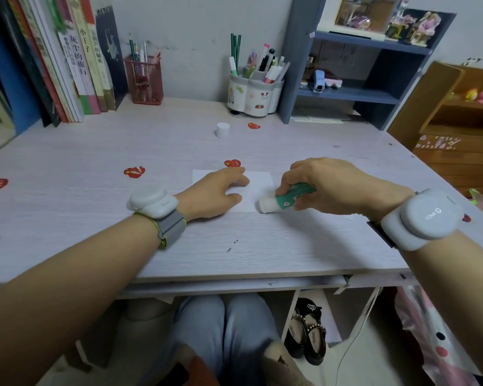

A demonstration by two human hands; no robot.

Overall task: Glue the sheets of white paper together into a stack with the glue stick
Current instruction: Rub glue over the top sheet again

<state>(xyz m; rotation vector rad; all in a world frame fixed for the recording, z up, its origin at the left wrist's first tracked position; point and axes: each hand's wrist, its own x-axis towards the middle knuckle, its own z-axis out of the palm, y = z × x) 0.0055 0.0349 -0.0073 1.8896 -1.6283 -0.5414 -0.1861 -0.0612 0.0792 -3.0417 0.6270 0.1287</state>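
A small sheet of white paper (260,181) lies flat on the desk in front of me. My left hand (215,193) rests on its left part, fingers spread and pressing it down. My right hand (324,185) grips a green and white glue stick (283,197), tilted with its white tip down at the sheet's near right corner. The glue stick's white cap (222,130) stands farther back on the desk. I cannot tell whether more than one sheet lies there.
Red heart stickers (134,171) dot the pale wood desk (262,240). Along the back stand books (76,65), a red mesh pen cup (144,79), a white pen holder (254,93) and a blue shelf (360,79). The desk's front edge is near my forearms.
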